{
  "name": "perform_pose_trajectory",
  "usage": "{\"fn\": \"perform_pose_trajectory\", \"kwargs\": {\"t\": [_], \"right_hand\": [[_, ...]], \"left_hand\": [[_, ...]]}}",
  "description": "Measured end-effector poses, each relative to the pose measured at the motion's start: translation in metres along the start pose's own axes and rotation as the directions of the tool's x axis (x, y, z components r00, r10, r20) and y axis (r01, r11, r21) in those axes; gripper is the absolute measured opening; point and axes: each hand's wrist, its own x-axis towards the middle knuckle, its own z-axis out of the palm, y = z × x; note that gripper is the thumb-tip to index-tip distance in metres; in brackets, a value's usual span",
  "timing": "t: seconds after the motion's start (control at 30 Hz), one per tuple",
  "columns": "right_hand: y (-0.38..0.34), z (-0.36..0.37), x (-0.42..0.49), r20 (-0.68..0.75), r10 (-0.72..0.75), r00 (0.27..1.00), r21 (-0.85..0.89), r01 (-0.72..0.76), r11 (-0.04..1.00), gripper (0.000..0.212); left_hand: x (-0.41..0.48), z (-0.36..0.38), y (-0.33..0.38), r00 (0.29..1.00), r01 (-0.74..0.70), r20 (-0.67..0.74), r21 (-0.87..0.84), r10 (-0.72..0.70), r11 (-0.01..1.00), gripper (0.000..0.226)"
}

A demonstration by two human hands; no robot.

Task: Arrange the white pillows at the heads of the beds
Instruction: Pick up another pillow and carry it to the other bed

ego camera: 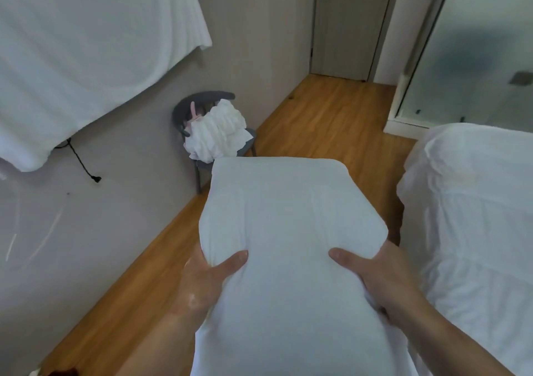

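Note:
A white pillow [288,220] is held out in front of me over the wooden floor, its long side pointing away from me. My left hand [207,277] grips its left side with the thumb on top. On the right side my right hand [380,277] grips it the same way. A bed with white bedding [473,231] lies at the right, close beside the pillow. White fabric [72,52] hangs across the upper left in front of the wall.
A dark chair [202,107] piled with crumpled white linen [219,130] stands against the grey wall ahead. A black cable [83,165] dangles on the wall. The wooden floor [326,122] runs to a grey door [346,24]; a frosted glass partition [476,44] stands at the right.

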Motion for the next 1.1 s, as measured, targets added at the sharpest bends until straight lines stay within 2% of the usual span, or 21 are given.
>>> {"fn": "perform_pose_trajectory", "kwargs": {"t": [0.07, 0.13, 0.27, 0.37, 0.4, 0.47, 0.53, 0.63, 0.73, 0.83, 0.93, 1.1], "right_hand": [[-0.012, 0.004, 0.03, -0.036, 0.008, 0.999, 0.016, -0.008, 1.0, 0.065], [-0.022, 0.003, 0.055, -0.076, 0.003, 0.997, 0.025, -0.001, 1.0, 0.05], [-0.037, -0.007, 0.114, -0.18, 0.023, 0.983, 0.05, -0.014, 0.999, 0.049], [-0.042, -0.021, 0.171, -0.23, 0.046, 0.972, 0.058, -0.033, 0.998, 0.053], [-0.045, -0.027, 0.19, -0.245, 0.047, 0.968, 0.062, -0.033, 0.998, 0.05], [-0.051, -0.044, 0.235, -0.251, 0.037, 0.967, 0.088, -0.015, 0.996, 0.049], [-0.063, -0.064, 0.281, -0.248, 0.034, 0.968, 0.084, -0.013, 0.996, 0.052], [-0.08, -0.1, 0.347, -0.27, 0.031, 0.962, 0.063, -0.014, 0.998, 0.068], [-0.094, -0.131, 0.402, -0.292, 0.03, 0.956, 0.055, -0.015, 0.998, 0.066], [-0.101, -0.154, 0.451, -0.351, 0.063, 0.934, 0.053, -0.048, 0.997, 0.08], [-0.106, -0.174, 0.503, -0.397, 0.08, 0.915, 0.062, -0.06, 0.996, 0.083], [-0.117, -0.204, 0.6, -0.461, 0.121, 0.879, 0.091, -0.089, 0.992, 0.074]], "left_hand": [[0.045, 0.007, 0.016, 1.0, -0.013, 0.028, 0.002, 0.013, 1.0, 0.12], [0.085, 0.022, 0.033, 0.996, -0.026, 0.084, -0.002, 0.026, 1.0, 0.117], [0.161, 0.061, 0.058, 0.977, -0.117, 0.187, 0.047, 0.106, 0.992, 0.107], [0.22, 0.101, 0.076, 0.966, -0.163, 0.226, 0.141, 0.128, 0.976, 0.072], [0.239, 0.116, 0.082, 0.966, -0.166, 0.227, 0.165, 0.127, 0.972, 0.069], [0.281, 0.147, 0.089, 0.967, -0.167, 0.224, 0.183, 0.124, 0.969, 0.074], [0.323, 0.182, 0.099, 0.974, -0.104, 0.214, 0.147, 0.071, 0.984, 0.091], [0.376, 0.235, 0.12, 0.979, -0.027, 0.202, 0.141, -0.002, 0.99, 0.117], [0.42, 0.285, 0.145, 0.978, -0.045, 0.211, 0.157, 0.011, 0.987, 0.111], [0.464, 0.33, 0.163, 0.969, -0.074, 0.246, 0.179, 0.028, 0.981, 0.098], [0.514, 0.373, 0.18, 0.958, -0.106, 0.283, 0.2, 0.047, 0.974, 0.117], [0.614, 0.449, 0.207, 0.922, -0.179, 0.373, 0.164, 0.107, 0.97, 0.131]]}}
